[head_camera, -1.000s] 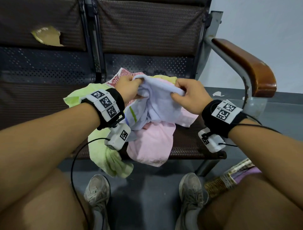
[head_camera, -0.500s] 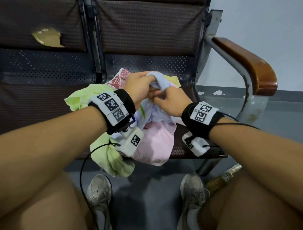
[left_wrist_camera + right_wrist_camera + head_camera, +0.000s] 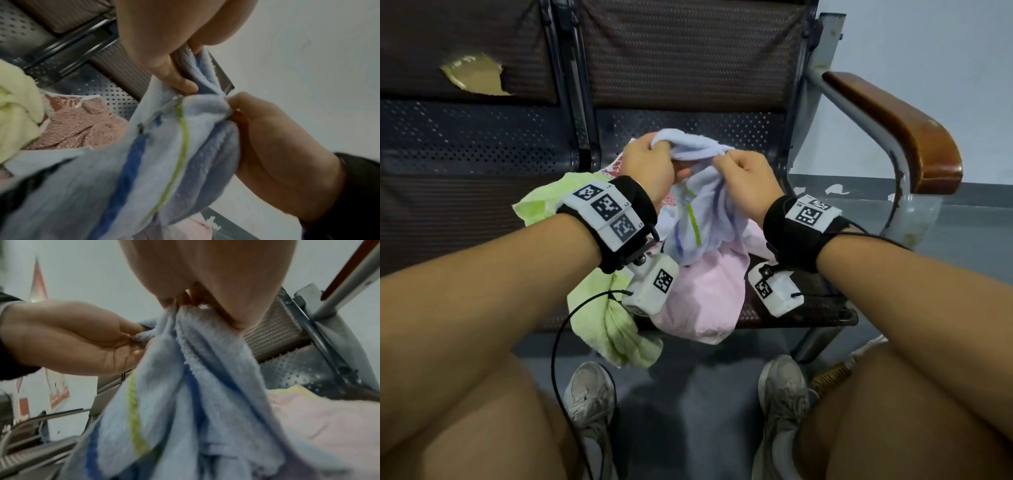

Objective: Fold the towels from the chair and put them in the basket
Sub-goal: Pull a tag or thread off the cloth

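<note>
Both hands are up over the chair seat (image 3: pixel 791 301), closed on the same light blue towel (image 3: pixel 709 219). The left hand (image 3: pixel 650 164) bunches one part of its top edge in curled fingers; the right hand (image 3: pixel 744 174) pinches the edge just beside it, so the 2 fists sit near each other with a short hump of cloth between them. From the left wrist view the right hand's thumb and fingers clamp a fold of the towel (image 3: pixel 180 146); from the right wrist view the left hand (image 3: pixel 68 340) nips a small tuck of it. The towel hangs down from both grips toward the person, long axis roughly vertical, its blue and green stripes running down its length, lower end resting on the pink towel (image 3: pixel 705 294) on the seat. A green towel (image 3: pixel 602 318) droops off the seat's front edge on the left, and a reddish patterned one (image 3: pixel 82 128) lies behind. The basket (image 3: pixel 832 373) shows only as a woven sliver on the floor by the right leg, so the right hand is likely the nearer one for the drop. Folding looks barely begun; the edge probably needs spreading sideways first. No readable writing or brand; only square black-and-white marker codes on the wrist bands (image 3: pixel 606 212).
</note>
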The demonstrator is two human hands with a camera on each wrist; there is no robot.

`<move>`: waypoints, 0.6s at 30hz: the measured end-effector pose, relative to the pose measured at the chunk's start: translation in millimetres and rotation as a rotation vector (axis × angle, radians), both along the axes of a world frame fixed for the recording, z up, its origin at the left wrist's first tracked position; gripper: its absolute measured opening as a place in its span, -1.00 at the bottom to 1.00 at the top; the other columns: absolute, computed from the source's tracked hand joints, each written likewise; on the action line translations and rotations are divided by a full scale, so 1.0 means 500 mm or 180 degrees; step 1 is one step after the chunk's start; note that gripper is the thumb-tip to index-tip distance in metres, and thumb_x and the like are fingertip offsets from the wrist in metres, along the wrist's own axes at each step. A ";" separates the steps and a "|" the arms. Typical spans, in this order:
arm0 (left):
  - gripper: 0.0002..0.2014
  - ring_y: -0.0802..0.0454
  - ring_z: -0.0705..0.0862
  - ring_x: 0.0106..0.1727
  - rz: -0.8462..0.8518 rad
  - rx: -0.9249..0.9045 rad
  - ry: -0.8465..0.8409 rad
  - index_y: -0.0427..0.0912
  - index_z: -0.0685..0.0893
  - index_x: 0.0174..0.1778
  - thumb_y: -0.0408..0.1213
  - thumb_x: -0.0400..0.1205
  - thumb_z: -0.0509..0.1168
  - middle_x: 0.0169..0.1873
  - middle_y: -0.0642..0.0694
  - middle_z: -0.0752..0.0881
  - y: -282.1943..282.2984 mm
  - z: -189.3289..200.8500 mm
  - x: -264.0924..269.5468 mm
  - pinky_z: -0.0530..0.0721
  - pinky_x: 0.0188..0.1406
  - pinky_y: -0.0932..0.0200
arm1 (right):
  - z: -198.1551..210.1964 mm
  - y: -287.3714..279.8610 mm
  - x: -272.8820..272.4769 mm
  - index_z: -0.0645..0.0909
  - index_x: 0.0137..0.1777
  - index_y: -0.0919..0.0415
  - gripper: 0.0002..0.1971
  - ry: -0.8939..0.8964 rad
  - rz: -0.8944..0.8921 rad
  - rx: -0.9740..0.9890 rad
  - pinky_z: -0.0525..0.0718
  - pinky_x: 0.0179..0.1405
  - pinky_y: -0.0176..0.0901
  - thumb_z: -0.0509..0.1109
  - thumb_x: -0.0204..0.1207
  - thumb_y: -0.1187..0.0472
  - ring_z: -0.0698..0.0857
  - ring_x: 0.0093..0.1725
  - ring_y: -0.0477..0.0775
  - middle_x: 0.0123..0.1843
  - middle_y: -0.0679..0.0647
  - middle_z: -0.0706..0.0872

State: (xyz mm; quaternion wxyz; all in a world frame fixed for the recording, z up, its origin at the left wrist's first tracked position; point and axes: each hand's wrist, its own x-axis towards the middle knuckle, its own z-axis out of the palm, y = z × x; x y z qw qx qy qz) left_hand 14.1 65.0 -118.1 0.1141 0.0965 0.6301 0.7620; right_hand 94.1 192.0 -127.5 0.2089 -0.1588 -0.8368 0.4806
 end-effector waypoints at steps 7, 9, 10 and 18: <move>-0.76 -0.15 0.86 -0.20 -0.0271 -0.0409 -0.0062 -0.31 0.75 -0.04 -0.39 0.69 0.16 -0.20 -0.26 0.83 -0.018 0.000 -0.013 0.71 -0.39 0.19 | -0.016 0.042 0.007 0.69 -0.29 0.27 -0.66 -0.0564 -0.0299 0.2318 0.57 -0.25 0.00 0.29 0.56 0.04 0.61 -0.25 0.23 -0.28 0.19 0.68; -0.78 -0.07 0.86 -0.25 -0.0353 -0.0544 0.0049 -0.24 0.73 -0.07 -0.40 0.70 0.16 -0.25 -0.19 0.82 -0.018 -0.001 -0.006 0.68 -0.44 0.24 | -0.014 0.049 0.007 0.71 -0.27 0.28 -0.69 -0.0504 -0.0347 0.2044 0.52 -0.24 -0.07 0.31 0.57 0.10 0.59 -0.27 0.18 -0.30 0.18 0.68; -0.80 -0.04 0.85 -0.28 -0.0370 -0.0574 0.0065 -0.24 0.72 -0.04 -0.41 0.70 0.17 -0.26 -0.17 0.81 -0.017 -0.003 -0.005 0.67 -0.45 0.26 | -0.015 0.050 0.005 0.68 -0.28 0.28 -0.73 -0.0404 -0.0327 0.1704 0.46 -0.25 -0.12 0.31 0.57 0.15 0.55 -0.29 0.12 -0.34 0.14 0.64; -0.78 -0.15 0.72 -0.16 0.0106 -0.0525 -0.0043 -0.45 0.69 0.11 -0.53 0.68 0.15 -0.06 -0.32 0.72 -0.033 -0.009 -0.031 0.72 -0.33 0.24 | -0.016 0.041 0.018 0.18 -0.43 0.05 -0.58 -0.0616 0.0512 0.1737 0.44 -0.30 0.03 0.32 0.57 0.21 0.33 -0.37 0.08 -0.46 -0.01 0.33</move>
